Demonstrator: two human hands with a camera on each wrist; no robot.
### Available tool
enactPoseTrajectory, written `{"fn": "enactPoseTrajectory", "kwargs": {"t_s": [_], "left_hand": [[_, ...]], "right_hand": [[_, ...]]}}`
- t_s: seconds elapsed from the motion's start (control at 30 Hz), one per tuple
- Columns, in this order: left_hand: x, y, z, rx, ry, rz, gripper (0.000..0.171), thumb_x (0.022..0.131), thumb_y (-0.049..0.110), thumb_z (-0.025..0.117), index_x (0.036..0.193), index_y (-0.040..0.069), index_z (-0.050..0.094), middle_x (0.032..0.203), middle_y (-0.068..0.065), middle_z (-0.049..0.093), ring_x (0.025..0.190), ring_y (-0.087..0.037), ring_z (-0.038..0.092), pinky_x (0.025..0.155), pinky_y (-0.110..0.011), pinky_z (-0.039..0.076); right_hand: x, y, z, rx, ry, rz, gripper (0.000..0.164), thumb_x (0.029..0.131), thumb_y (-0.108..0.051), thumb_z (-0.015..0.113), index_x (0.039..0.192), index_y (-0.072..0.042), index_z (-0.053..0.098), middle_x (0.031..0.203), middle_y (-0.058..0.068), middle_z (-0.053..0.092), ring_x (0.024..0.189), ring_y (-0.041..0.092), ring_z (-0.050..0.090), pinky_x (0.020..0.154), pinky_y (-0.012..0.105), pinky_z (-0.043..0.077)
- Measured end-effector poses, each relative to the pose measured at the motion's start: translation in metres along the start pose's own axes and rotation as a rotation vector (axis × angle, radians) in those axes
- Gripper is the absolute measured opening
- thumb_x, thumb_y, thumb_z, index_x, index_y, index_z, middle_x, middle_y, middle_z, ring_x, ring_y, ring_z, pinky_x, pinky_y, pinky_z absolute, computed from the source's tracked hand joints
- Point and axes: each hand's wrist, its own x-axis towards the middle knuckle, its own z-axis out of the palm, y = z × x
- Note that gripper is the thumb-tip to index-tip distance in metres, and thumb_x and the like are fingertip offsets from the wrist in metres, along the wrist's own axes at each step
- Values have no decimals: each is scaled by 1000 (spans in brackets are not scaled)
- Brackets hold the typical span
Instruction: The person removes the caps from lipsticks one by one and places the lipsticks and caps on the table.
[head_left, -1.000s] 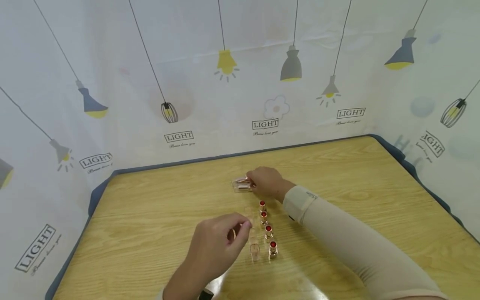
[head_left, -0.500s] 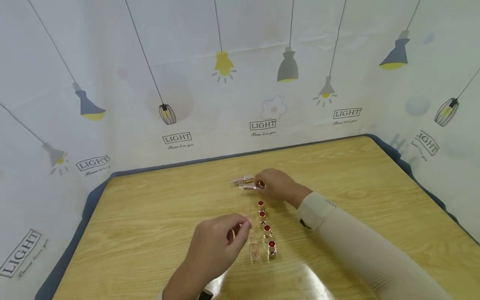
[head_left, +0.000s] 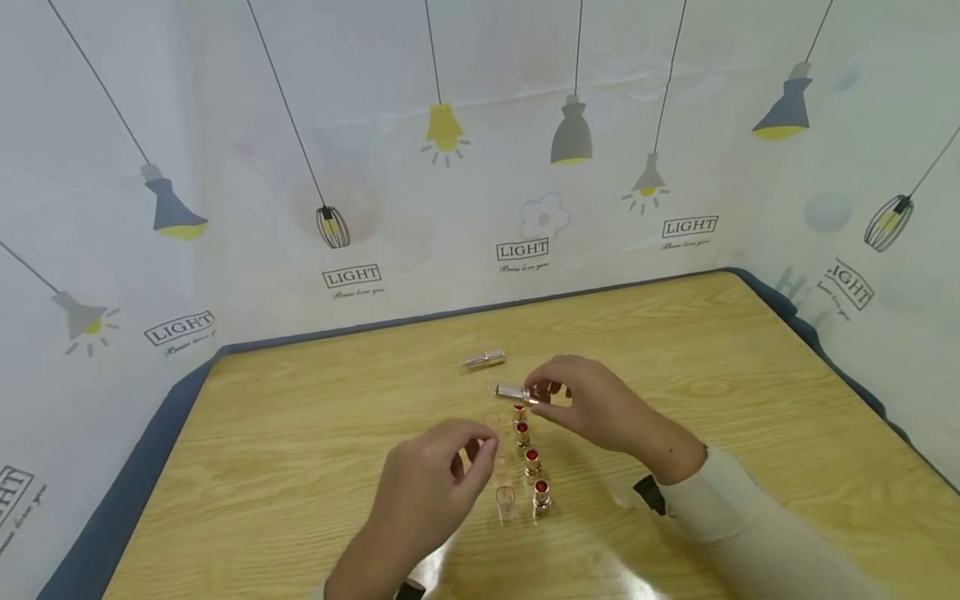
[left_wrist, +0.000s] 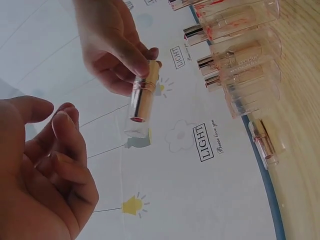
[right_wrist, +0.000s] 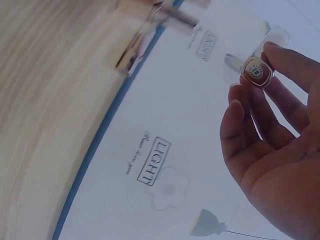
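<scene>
My right hand (head_left: 600,408) pinches a lipstick (left_wrist: 141,102) by its rose-gold base between thumb and fingers. A clear cap covers the lipstick's other end, which points left in the head view. The base's round label faces the right wrist camera. Below and to the left, my left hand (head_left: 435,475) has loosely curled fingers and nothing in them; thumb and forefinger stand apart in the left wrist view. Right of it, several uncapped red lipsticks (head_left: 542,497) stand upright in a row. Clear caps (head_left: 506,504) stand along their left side, partly hidden by my left hand.
Another capped lipstick (head_left: 483,361) lies on its side farther back on the wooden table (head_left: 300,417). Behind the table's dark blue edge (head_left: 390,323) hangs a pale curtain (head_left: 420,208) printed with lamps.
My right hand has lifted one of the two lying lipsticks and drawn it back toward the row, right and nearer. The other lipstick stays lying. My left hand has hardly moved.
</scene>
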Motion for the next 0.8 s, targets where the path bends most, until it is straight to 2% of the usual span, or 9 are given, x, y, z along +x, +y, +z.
{"fn": "enactPoseTrajectory", "kwargs": {"t_s": [0.07, 0.17, 0.23, 0.3, 0.4, 0.47, 0.6, 0.8], "left_hand": [[0, 1, 0, 14, 8, -52, 1, 92, 22, 72, 93, 21, 72, 76, 14, 63, 55, 9, 45, 50, -8, 38], [0, 3, 0, 18, -3, -149, 10, 91, 27, 74, 99, 21, 70, 81, 12, 61, 55, 9, 44, 49, -11, 37], [0, 4, 1, 12, -39, -203, 18, 91, 31, 73, 105, 21, 69, 86, 9, 61, 55, 8, 44, 48, -13, 37], [-1, 5, 1, 11, -97, -219, 26, 91, 35, 73, 112, 21, 68, 93, 7, 62, 55, 9, 43, 47, -14, 38], [-1, 6, 3, 28, -171, -188, 38, 89, 41, 74, 120, 22, 65, 99, 7, 61, 53, 9, 41, 47, -14, 37], [-2, 6, 3, 50, -182, -142, 41, 87, 42, 76, 122, 23, 65, 98, 8, 60, 52, 10, 40, 47, -14, 36], [-2, 5, 5, 93, -138, -74, 37, 84, 40, 80, 116, 25, 68, 93, 8, 59, 50, 9, 34, 45, -13, 31], [-4, 3, 6, 119, -115, -63, 26, 82, 35, 83, 102, 23, 73, 84, 9, 57, 49, 4, 30, 43, -13, 26]], "right_hand": [[-10, -7, 1, 14, 16, -29, 20, 88, -16, 77, 107, -16, 72, 95, -8, 68, 87, 7, 61, 77, 33, 56], [-23, -14, 1, 28, 28, -43, 22, 88, -17, 78, 109, -18, 72, 95, -9, 67, 86, 7, 61, 76, 29, 55], [-30, -17, 2, 33, 31, -56, 23, 87, -16, 79, 109, -18, 72, 95, -8, 67, 86, 7, 60, 75, 27, 54], [-36, -19, 4, 32, 37, -72, 24, 87, -15, 79, 109, -19, 72, 95, -9, 67, 86, 6, 60, 75, 25, 54], [-41, -22, 4, 25, 55, -108, 24, 86, -14, 79, 108, -19, 71, 95, -10, 66, 86, 5, 59, 74, 24, 53], [-44, -24, 4, 22, 72, -129, 24, 85, -14, 80, 107, -19, 71, 94, -10, 65, 85, 4, 58, 73, 22, 53], [-46, -28, 3, 31, 89, -156, 25, 84, -13, 81, 106, -18, 71, 94, -10, 65, 85, 3, 57, 72, 21, 53], [-46, -34, 4, 14, 45, -170, 25, 86, -14, 80, 109, -19, 71, 93, -9, 63, 84, 2, 54, 72, 21, 51]]}}
